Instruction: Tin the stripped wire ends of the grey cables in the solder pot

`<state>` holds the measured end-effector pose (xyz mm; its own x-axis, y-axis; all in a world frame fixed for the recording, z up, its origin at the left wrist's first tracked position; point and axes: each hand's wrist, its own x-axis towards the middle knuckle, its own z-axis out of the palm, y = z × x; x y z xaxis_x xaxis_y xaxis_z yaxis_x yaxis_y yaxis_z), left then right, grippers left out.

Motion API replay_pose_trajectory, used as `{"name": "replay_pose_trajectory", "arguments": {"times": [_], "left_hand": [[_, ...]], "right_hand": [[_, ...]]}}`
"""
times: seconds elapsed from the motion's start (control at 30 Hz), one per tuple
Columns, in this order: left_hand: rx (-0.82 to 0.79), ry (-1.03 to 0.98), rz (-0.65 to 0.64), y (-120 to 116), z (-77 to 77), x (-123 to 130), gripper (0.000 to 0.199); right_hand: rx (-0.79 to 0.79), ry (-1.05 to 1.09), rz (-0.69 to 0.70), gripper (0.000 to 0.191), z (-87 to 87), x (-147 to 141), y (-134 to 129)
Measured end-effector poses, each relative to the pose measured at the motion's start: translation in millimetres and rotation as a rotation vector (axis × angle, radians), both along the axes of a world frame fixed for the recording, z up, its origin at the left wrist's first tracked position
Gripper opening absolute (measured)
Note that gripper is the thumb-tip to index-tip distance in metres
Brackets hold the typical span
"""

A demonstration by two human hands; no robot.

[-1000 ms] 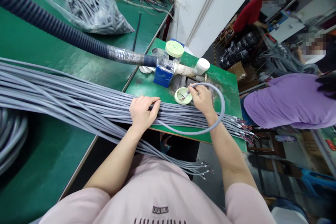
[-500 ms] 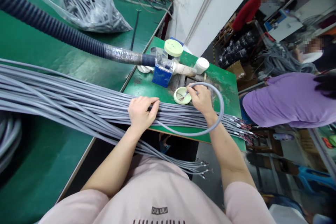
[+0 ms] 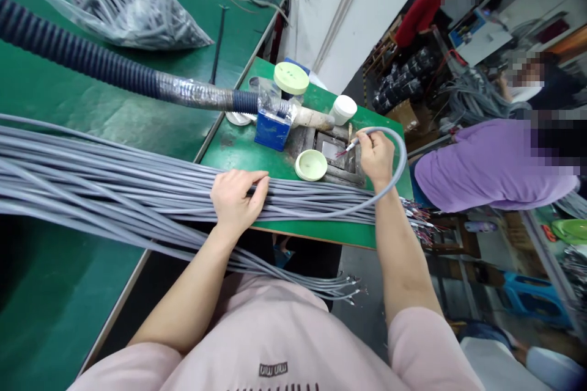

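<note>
My right hand (image 3: 378, 157) pinches one grey cable (image 3: 400, 149) near its end. The cable loops back over my wrist, and its stripped coloured wires (image 3: 342, 153) point left over a square pot with a shiny silvery surface (image 3: 331, 148). Whether the wire tips touch that surface I cannot tell. My left hand (image 3: 237, 200) lies over a long bundle of grey cables (image 3: 156, 180), its fingers curled round some of them and partly hidden. A small pale-green dish (image 3: 301, 172) stands between my hands, just left of the pot.
A ribbed black hose (image 3: 105, 70) ends in a pale nozzle near the pot, beside a blue block (image 3: 271, 131). Lidded tubs (image 3: 343, 109) stand behind. A plastic bag of grey pieces (image 3: 132, 0) lies at upper left. A person in purple (image 3: 486, 165) sits at right.
My right hand has moved right and slightly up, bringing the cable's wire ends out of the pale-green dish and over the silvery pot. My left hand stays on the bundle; the view has shifted slightly.
</note>
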<state>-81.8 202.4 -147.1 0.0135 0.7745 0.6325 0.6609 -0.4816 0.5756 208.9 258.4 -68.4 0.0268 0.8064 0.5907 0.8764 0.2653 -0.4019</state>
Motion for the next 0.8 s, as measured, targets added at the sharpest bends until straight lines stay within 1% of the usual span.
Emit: {"name": "replay_pose_trajectory", "arguments": {"times": [0.23, 0.63, 0.73, 0.8], "left_hand": [[0.074, -0.011, -0.016, 0.0, 0.8, 0.8, 0.008], [0.046, 0.019, -0.009, 0.7, 0.9, 0.0, 0.010], [0.032, 0.014, -0.008, 0.3, 0.7, 0.5, 0.010], [0.009, 0.008, -0.009, 0.4, 0.4, 0.8, 0.011]], "right_hand": [[-0.043, -0.012, -0.007, 0.025, -16.6, 7.5, 23.1], [-0.065, -0.050, -0.017, 0.023, -37.2, 17.5, 41.8], [-0.071, -0.045, -0.013, 0.024, -38.5, 17.2, 42.6], [-0.066, -0.025, -0.012, 0.024, -34.1, 15.3, 38.0]]}}
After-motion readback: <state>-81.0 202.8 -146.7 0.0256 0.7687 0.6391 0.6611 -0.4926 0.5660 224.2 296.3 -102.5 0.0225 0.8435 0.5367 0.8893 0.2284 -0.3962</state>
